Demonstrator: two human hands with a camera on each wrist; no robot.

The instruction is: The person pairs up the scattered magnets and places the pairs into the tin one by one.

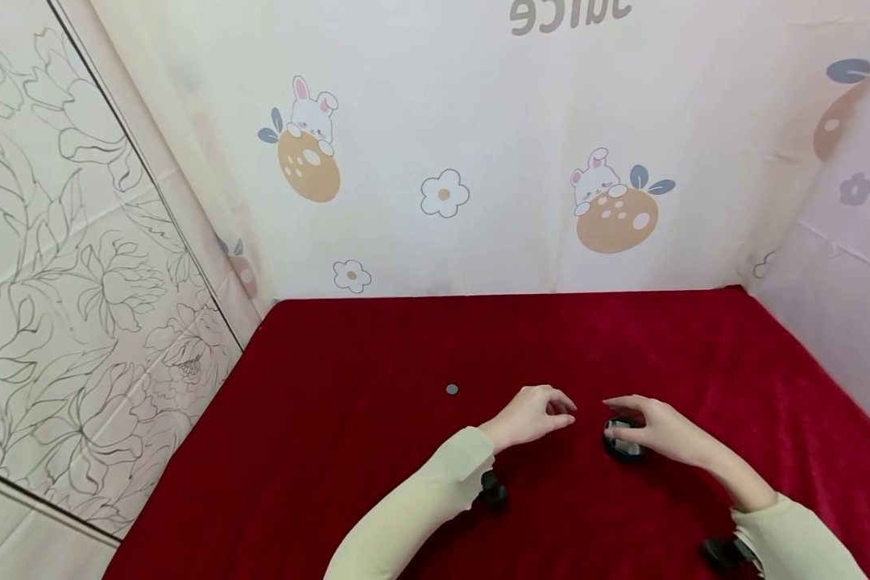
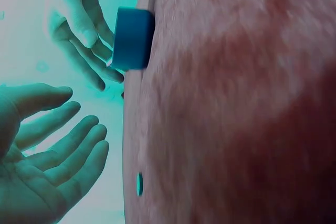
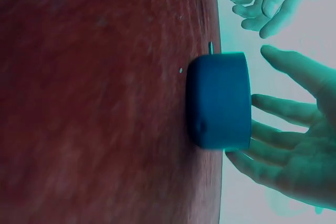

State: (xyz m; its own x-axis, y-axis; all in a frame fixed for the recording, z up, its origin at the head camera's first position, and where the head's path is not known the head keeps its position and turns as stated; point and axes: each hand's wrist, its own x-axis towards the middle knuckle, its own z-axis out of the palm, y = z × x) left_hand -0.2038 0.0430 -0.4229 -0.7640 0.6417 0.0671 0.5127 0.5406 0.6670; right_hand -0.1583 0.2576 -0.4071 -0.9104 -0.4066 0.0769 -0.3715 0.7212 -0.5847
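A small round dark blue container [image 1: 626,453] sits on the red cloth, something pale and shiny showing at its top. My right hand [image 1: 660,428] is over it, fingers loosely spread and partly covering it in the head view. In the right wrist view the fingertips [image 3: 258,99] are right at the container's [image 3: 220,103] upper rim. To its left, my left hand [image 1: 529,416] hovers with relaxed, slightly bent fingers and holds nothing. Behind the left hand lies a small grey disc [image 1: 452,389], seen edge-on as a thin disc [image 2: 139,183] in the left wrist view.
Red cloth [image 1: 319,451] covers the table up to a white printed curtain [image 1: 442,121] at the back. A flower-patterned panel [image 1: 80,282] borders the left side. Dark wrist devices [image 1: 493,490] hang beneath the sleeves.
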